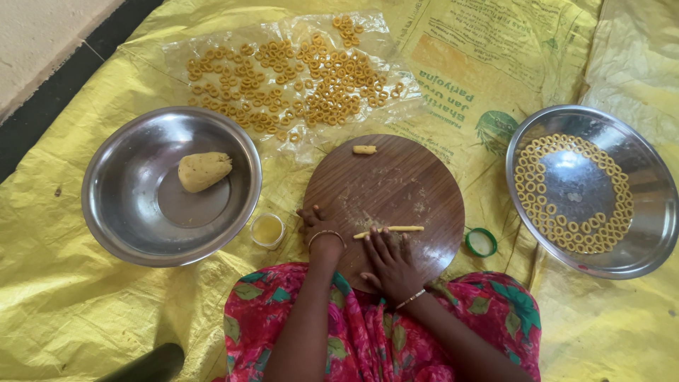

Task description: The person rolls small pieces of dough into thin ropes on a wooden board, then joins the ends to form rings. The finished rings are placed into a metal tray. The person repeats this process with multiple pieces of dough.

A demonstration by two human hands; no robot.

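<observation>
Rolling is in hand: your right hand (391, 263) lies flat, fingers (382, 244) spread and open, on a thin dough rope (389, 229) near the front edge of the round wooden board (396, 187), gripping nothing. Your left hand (316, 225) rests with loosely curled fingers on the board's left rim, also holding nothing as far as can be seen. A short dough stub (364, 149) waits at the board's far edge. Finished work is considerable: many dough rings (290, 78) lie spread on the clear plastic sheet (177, 53) beyond the board, and more rings line the steel plate (640, 233) to your right. Remaining stock, by my judgement, is the dough lump (204, 170) in the steel bowl (117, 212) on your left, so a fair portion is yet to be shaped. A small cup of yellow liquid (268, 230) stands just beside the board.
</observation>
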